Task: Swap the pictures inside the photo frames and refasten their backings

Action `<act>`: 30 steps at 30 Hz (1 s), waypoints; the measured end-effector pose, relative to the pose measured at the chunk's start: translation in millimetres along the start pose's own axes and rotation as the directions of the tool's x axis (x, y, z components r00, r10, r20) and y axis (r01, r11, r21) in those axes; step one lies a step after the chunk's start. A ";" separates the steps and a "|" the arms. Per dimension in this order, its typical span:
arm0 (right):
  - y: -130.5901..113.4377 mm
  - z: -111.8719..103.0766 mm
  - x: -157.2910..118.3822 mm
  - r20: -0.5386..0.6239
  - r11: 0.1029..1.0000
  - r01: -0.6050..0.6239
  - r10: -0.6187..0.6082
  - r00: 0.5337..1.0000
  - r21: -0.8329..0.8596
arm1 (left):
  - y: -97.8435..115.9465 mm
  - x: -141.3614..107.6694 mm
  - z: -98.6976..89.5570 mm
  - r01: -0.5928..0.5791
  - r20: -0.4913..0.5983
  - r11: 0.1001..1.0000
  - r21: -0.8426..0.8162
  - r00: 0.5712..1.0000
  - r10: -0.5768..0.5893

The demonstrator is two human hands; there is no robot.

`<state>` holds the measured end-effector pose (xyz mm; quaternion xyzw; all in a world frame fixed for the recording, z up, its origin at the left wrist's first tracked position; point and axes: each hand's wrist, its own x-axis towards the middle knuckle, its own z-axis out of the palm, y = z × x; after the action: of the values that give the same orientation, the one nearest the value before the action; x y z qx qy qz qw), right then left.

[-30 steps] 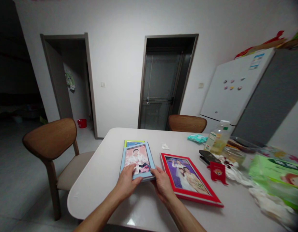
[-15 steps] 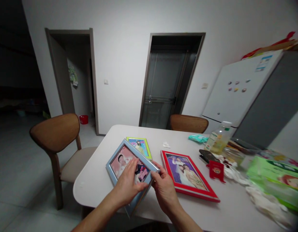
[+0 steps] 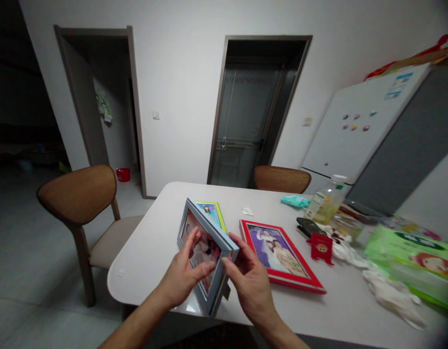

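Note:
A blue-grey picture frame (image 3: pixel 205 291) is tilted up on its edge over the near side of the white table (image 3: pixel 147 252), its photo facing left. My left hand (image 3: pixel 185 271) lies against the photo side with fingers spread. Thumb and fingers of my right hand (image 3: pixel 249 276) pinch the frame's right corner; the fingertips behind it are hidden. Partly covered by it, a yellow-green frame (image 3: pixel 221 215) lies flat behind. To the right a red frame (image 3: pixel 296 281) with a group photo lies flat on the table.
On the right side are a red card (image 3: pixel 321 248), a dark wallet-like item (image 3: pixel 309 227), a bottle (image 3: pixel 328 201), a teal packet (image 3: pixel 296 200), crumpled tissues (image 3: pixel 391 295) and a green tissue pack (image 3: pixel 416 261). Wooden chairs stand left (image 3: pixel 78 194) and behind (image 3: pixel 282 179).
The blue-grey frame has turned from leaning flatter to steeper, showing its thick side edge. My left hand has shifted slightly left with it. The camera view has moved slightly.

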<state>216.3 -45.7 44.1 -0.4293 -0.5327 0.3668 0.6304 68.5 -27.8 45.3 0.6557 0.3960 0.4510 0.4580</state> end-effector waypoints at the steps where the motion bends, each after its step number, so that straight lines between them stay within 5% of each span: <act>1: -4.0 2.4 -3.8 0.064 0.994 0.087 -0.082 0.995 -0.070 | 5.3 -2.5 -3.6 0.011 -0.004 0.993 -0.119 1.000 -0.012; 5: -0.7 15.9 -21.1 0.418 0.857 0.431 -0.295 0.859 -0.281 | 7.6 -15.5 -17.2 0.089 -0.011 0.930 -0.355 0.995 -0.100; 8: 19.2 28.9 -31.4 0.577 0.761 0.552 -0.295 0.761 -0.339 | -12.7 -22.3 -24.9 0.161 -0.009 0.926 -0.341 0.985 -0.175; 11: 44.5 41.7 -36.3 0.660 0.713 0.579 -0.217 0.719 -0.396 | -42.7 -23.2 -32.8 0.146 -0.043 0.958 -0.247 0.986 -0.161; 15: 74.1 53.6 -37.4 0.691 0.659 0.575 -0.114 0.714 -0.485 | -74.8 -20.1 -43.3 0.133 -0.140 0.986 0.098 0.983 -0.119; 22: 76.5 47.0 -34.0 0.713 0.697 0.516 -0.008 0.701 -0.498 | -85.9 -18.4 -45.1 0.239 -0.187 0.782 0.576 0.970 -0.159; 26: 65.7 22.8 -5.4 0.610 0.670 0.466 -0.026 0.792 -0.577 | -84.6 -19.0 -39.2 0.235 -0.173 0.737 0.633 0.972 -0.162; 30: 73.2 -1.7 28.9 0.477 0.485 0.374 0.106 0.872 -0.791 | -86.5 -20.5 -31.6 0.256 -0.184 0.695 0.671 0.967 -0.178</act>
<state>222.3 7.2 -13.9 -0.5402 -0.8104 0.0884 0.2090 23.4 -16.1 -36.8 0.7026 0.6333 0.2476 0.2097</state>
